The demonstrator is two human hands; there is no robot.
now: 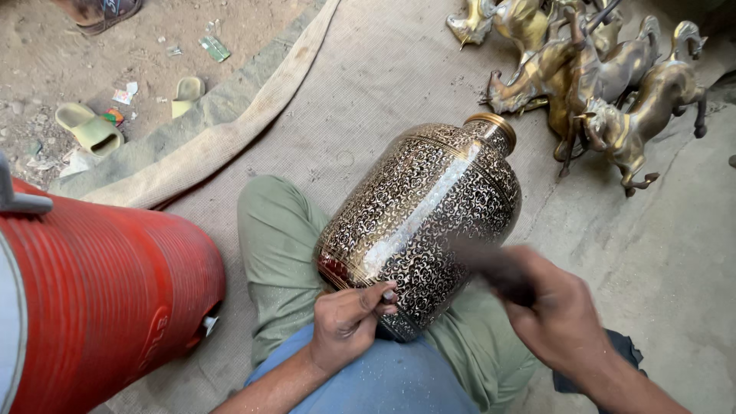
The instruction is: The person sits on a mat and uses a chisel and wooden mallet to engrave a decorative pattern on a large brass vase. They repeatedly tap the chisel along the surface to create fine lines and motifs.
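One cooler: a red ribbed drum [100,299] lies at the far left, about 8 o'clock in the head view, with a small tap at its lower right edge.
Two sandals: a pale green pair [90,129] sits on the dirt floor at 10 o'clock, one larger in view, the other [187,92] just to its right; paper scraps lie around them.
One mat: a grey woven mat [368,84] with a folded cloth edge runs from 12 o'clock down under the person's legs.
One vase: a large engraved brass vase [422,218] with dark scroll pattern lies tilted across the lap in green trousers, its neck and gold rim pointing to 1 o'clock, its base toward 7 o'clock.
Left hand: the left hand [349,322] sits at 6 o'clock against the vase's lower base, fingers [383,295] curled narrow and pinching a small dark tool whose tip touches the metal.
Right hand: the right hand [552,307] is at 4 o'clock, just beside the vase's lower right flank, fingers closed on a dark, blurred stick-like tool [494,268] laid over the vase surface.
Several horses: at least four brass horse figures [606,84] are heaped at 1 to 2 o'clock, well apart from both hands.
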